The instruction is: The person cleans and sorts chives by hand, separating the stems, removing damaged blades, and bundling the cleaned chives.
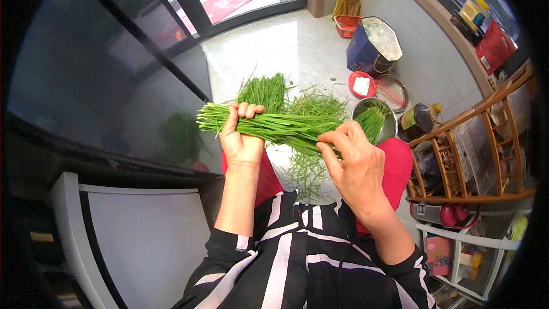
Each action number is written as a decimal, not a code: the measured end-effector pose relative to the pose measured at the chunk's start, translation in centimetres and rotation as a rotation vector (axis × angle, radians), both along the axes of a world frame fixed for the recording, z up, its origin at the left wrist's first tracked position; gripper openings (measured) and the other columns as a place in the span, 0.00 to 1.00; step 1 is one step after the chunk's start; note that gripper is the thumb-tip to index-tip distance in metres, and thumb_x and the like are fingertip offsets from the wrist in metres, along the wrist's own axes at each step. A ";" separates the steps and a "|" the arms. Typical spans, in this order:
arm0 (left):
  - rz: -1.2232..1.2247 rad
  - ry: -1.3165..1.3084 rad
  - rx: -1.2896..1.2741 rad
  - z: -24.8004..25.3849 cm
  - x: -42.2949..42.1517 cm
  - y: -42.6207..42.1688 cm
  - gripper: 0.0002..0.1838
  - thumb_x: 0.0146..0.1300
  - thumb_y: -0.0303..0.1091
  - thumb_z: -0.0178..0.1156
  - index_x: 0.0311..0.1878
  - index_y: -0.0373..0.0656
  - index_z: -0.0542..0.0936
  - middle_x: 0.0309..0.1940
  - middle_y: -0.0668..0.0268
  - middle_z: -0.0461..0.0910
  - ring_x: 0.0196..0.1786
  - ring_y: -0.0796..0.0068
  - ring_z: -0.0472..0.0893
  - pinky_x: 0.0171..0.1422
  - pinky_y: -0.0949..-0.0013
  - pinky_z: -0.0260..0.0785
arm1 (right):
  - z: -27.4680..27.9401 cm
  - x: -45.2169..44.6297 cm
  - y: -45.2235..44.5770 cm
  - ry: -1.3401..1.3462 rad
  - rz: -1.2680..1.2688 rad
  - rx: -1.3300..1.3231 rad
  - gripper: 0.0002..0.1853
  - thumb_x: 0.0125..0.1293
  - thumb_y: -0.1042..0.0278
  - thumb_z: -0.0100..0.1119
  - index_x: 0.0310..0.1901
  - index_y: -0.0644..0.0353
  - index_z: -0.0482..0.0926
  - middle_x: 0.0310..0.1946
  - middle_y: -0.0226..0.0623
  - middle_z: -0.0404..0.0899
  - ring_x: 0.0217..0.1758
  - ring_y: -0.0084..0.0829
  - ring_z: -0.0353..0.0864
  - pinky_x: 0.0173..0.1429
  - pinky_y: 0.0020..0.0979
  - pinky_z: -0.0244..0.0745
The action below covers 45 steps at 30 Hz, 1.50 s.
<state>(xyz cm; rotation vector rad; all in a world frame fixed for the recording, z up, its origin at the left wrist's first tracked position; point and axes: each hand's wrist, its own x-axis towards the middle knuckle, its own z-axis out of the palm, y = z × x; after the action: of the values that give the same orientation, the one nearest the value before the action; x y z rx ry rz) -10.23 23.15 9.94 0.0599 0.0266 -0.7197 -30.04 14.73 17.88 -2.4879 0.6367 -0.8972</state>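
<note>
We hold a long green bundle (280, 129) of thin, grass-like stalks crosswise in front of us, above the floor (243, 51) and between our red-clad knees. Our left hand (243, 140) is clamped around the bundle near its paler end, palm upward, with the fingers curled over the top. Our right hand (359, 160) is closed in a pinch, thumb and fingertips on the blades toward the other end; we cannot tell how many blades sit in that grip.

Below, on the floor, we see a thick green pile (263, 92) beyond the left hand, with loose stalks (309, 178) strewn nearer to us. Just beyond the right hand stands a metal bowl (393, 123) with more green blades (370, 121) inside. Beside it we see a dark bottle (414, 121) with a yellowish cap. A red dish (353, 84) with something white in it lies near the bowl, and behind that stands a dark blue bag (361, 51). A wooden rack (509, 129) is at our right.
</note>
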 end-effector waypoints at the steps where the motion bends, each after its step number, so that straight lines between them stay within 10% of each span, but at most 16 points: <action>1: 0.003 -0.010 0.013 0.0 -0.1 0.0 0.06 0.64 0.28 0.57 0.34 0.39 0.70 0.26 0.67 0.63 0.32 0.71 0.64 0.49 0.66 0.63 | -0.1 0.1 0.0 0.002 0.003 0.002 0.03 0.57 0.70 0.64 0.32 0.56 0.80 0.29 0.33 0.75 0.25 0.35 0.79 0.28 0.35 0.73; 33: -0.012 0.093 0.037 -0.6 -0.5 -0.5 0.09 0.68 0.31 0.52 0.32 0.40 0.67 0.25 0.67 0.62 0.30 0.72 0.62 0.45 0.67 0.62 | -2.3 0.9 -0.8 -0.131 -0.041 0.384 0.03 0.65 0.73 0.55 0.37 0.62 0.72 0.31 0.43 0.76 0.32 0.47 0.77 0.37 0.41 0.70; 38: 0.030 0.102 0.032 -2.2 1.7 0.7 0.09 0.70 0.32 0.49 0.33 0.41 0.67 0.25 0.66 0.64 0.31 0.70 0.65 0.50 0.62 0.65 | 0.0 -2.0 -3.0 -0.178 0.088 0.707 0.05 0.65 0.74 0.56 0.38 0.67 0.75 0.26 0.34 0.76 0.25 0.22 0.74 0.30 0.27 0.67; 45: 0.111 0.149 0.043 -1.0 2.2 1.0 0.08 0.65 0.28 0.54 0.32 0.40 0.66 0.25 0.66 0.62 0.31 0.71 0.63 0.45 0.65 0.63 | -1.0 -4.0 -3.0 -0.042 0.242 0.416 0.06 0.64 0.73 0.56 0.37 0.68 0.80 0.31 0.39 0.80 0.31 0.28 0.79 0.36 0.28 0.72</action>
<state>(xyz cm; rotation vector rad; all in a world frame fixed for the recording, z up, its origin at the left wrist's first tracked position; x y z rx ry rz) -8.04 24.12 8.94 0.0454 0.1862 -0.6119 -34.04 11.73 16.92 -2.1103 0.4419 -0.6471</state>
